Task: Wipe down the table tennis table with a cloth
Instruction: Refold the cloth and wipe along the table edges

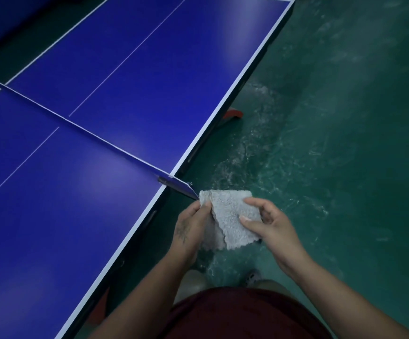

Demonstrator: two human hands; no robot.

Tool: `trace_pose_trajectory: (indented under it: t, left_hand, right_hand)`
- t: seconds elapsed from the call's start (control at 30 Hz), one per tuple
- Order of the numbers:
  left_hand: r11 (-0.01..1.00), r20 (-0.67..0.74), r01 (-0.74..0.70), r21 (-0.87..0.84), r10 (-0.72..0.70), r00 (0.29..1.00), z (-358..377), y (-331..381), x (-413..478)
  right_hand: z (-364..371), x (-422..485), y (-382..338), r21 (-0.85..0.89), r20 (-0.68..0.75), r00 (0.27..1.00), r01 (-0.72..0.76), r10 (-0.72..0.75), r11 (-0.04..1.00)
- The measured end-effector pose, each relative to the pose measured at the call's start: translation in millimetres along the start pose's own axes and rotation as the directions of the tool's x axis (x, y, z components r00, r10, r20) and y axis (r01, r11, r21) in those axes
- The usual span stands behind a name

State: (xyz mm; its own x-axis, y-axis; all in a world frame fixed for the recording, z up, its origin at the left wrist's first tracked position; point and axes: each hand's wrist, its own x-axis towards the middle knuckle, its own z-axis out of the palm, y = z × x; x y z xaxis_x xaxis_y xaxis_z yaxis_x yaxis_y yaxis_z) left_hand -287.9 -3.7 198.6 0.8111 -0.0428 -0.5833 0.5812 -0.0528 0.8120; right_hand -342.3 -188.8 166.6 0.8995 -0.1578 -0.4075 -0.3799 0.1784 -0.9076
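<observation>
Cloth (pixel 232 216) right of table (pixel 81 196)

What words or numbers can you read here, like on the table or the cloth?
None can be read.
table: only plain white lines, no words.
cloth: no label showing.
left hand: a dark mark on its back, too blurred to read.

A dark red shirt (pixel 242 311) is worn, with the forearms (pixel 149 285) left bare. A small dark tattoo (pixel 183 231) is seen on the back of the left hand (pixel 191 227). A grey shoe (pixel 253 277) pierced with holes is worn.
</observation>
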Motion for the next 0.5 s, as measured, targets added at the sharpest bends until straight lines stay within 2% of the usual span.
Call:
trace_pose_trajectory:
  t: [0.1, 0.17, 0.33, 0.43, 0.5]
  left_hand:
    - [0.997, 0.064, -0.061, 0.052, 0.057, 0.996, 4, 11, 9]
    - [0.989, 0.099, -0.117, 0.087, 0.108, 0.989, 8, 18, 16]
    - [0.963, 0.132, -0.254, 0.090, 0.241, 0.962, 5, 32, 43]
    - [0.960, 0.132, -0.269, 0.080, 0.258, 0.957, -1, 41, 65]
    - [0.948, 0.132, -0.280, 0.152, 0.262, 0.956, -3, 49, 85]
  right_hand:
    - [-2, 5, -8, -0.240, 0.010, 0.993, 0.114, -0.115, 0.964]
    - [5, 9, -12, -0.283, -0.017, 0.987, 0.149, -0.160, 0.947]
    - [16, 28, -22, 0.020, -0.173, 0.977, 0.133, -0.128, 0.991]
    - [18, 45, -27, 0.071, -0.204, 0.970, 0.153, -0.135, 0.986]
    - [22, 60, -33, 0.039, -0.260, 0.957, 0.141, -0.126, 0.989]
